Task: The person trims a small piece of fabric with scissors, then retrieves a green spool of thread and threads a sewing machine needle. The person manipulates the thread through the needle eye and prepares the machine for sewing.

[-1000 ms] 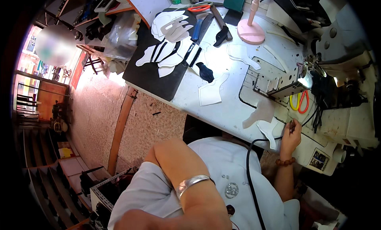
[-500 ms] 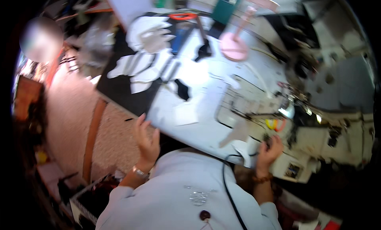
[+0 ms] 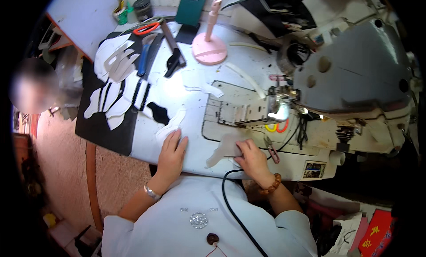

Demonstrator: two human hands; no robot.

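My left hand [image 3: 172, 154] lies with fingers stretched out at the table's near edge, its fingertips on a white cut piece [image 3: 175, 122]. To the right, my right hand [image 3: 254, 160] is closed over the right end of a grey shaped piece [image 3: 223, 149], thumb and fingers bent. A bit of white shows under that thumb, mostly hidden. Just right of this hand are small thread snips [image 3: 272, 151] with a pink handle. Beyond it stands the sewing machine's arm and needle area [image 3: 279, 104], lit by a lamp.
White cut pieces with black strips [image 3: 117, 95] lie at the left. Behind them are orange-handled scissors [image 3: 147, 28], a blue-handled tool [image 3: 143, 59] and a pink stand [image 3: 210, 51]. A black cable [image 3: 227, 186] runs over my front. Someone else is at the far left.
Both hands have come down from above the table's edge onto it. The left now touches a white piece, the right the grey piece. My view has shifted, and the blur is gone.
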